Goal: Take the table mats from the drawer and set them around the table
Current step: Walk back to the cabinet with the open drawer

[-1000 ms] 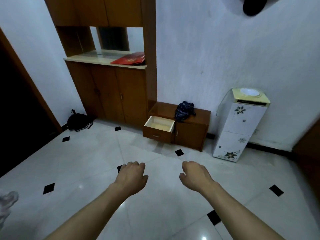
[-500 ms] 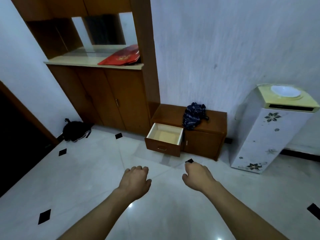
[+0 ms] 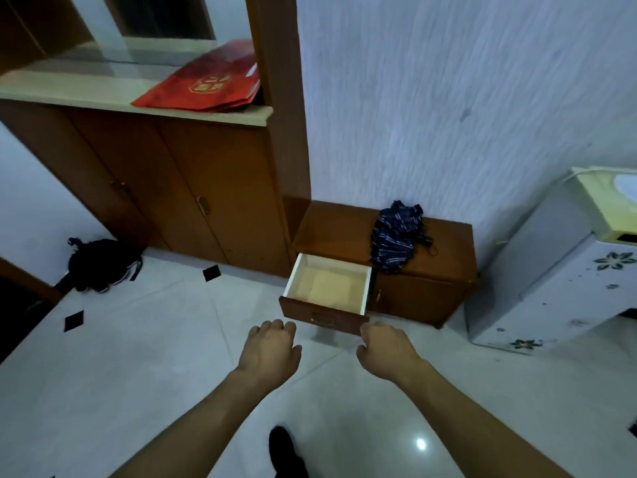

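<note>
One open drawer (pale inside), umbrella beside

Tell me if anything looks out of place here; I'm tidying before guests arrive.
A crumpled dark striped cloth lies bunched on the low cabinet, one edge drooping over the front. A dark heap sits on the floor by the wall. The drawer is open.

Looks like a room in somebody's home: glossy white floor tiles with little black diamonds, a brown wooden wall cabinet, a low side cabinet with its drawer pulled open, crumpled striped cloth on top, and a flower-patterned water dispenser by the wall.
</note>
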{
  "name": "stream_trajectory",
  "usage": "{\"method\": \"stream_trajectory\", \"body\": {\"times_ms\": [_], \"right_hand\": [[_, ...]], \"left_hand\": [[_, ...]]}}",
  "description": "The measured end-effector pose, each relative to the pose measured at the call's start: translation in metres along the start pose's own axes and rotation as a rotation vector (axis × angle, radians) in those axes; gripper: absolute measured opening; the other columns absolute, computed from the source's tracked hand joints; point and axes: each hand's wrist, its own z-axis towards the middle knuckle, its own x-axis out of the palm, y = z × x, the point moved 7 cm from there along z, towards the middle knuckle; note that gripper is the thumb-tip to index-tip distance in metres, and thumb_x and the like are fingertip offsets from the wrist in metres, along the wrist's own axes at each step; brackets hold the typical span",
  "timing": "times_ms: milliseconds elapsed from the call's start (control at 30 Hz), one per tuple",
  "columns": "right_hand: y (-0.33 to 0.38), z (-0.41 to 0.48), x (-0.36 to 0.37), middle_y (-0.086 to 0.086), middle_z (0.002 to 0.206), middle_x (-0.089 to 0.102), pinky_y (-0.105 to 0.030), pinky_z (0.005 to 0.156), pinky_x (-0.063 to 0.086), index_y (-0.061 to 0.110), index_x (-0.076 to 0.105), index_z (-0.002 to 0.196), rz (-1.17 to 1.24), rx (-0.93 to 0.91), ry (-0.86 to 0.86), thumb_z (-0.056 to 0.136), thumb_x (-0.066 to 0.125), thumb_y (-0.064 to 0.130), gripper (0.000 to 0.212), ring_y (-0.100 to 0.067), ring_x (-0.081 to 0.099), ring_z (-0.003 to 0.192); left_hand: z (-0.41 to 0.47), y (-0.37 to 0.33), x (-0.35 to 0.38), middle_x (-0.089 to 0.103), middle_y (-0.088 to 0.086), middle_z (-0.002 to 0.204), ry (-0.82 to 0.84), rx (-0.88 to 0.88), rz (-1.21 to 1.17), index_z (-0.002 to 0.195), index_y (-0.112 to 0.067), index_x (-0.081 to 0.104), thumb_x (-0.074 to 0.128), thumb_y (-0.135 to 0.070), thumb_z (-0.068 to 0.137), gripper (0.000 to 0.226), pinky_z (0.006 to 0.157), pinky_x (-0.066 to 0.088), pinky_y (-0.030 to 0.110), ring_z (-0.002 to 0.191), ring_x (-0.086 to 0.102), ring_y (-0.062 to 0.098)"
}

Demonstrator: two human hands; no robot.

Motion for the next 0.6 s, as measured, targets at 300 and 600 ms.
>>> {"method": "stream_trajectory", "body": {"times_ms": [300,600], "right_hand": [[-0.016,0.138,0.054,-0.012,0.108,0.062,-0.034,0.079,0.041,0.010,0.056,0.110,0.084,0.185,0.101,0.089,0.048,0.028,0.028,-0.031,0.058,0.099],[-0.075,0.277,0.145,-0.016,0.098,0.062,-0.038,0.077,0.052,0.007,0.059,0.101,0.372,0.291,0.141,0.087,0.053,0.027,0.025,-0.034,0.060,0.091]], "left_hand": [[0.168,0.046,0.069,0.064,0.008,0.101,0.098,0.149,-0.094,0.108,-0.013,0.059,0.049,-0.036,0.090,0.030,0.081,0.042,0.038,0.096,0.056,0.027],[0.275,0.061,0.200,0.063,0.005,0.084,0.270,-0.002,-0.305,0.094,-0.012,0.062,0.052,-0.032,0.085,0.024,0.068,0.048,0.034,0.079,0.057,0.025]]}}
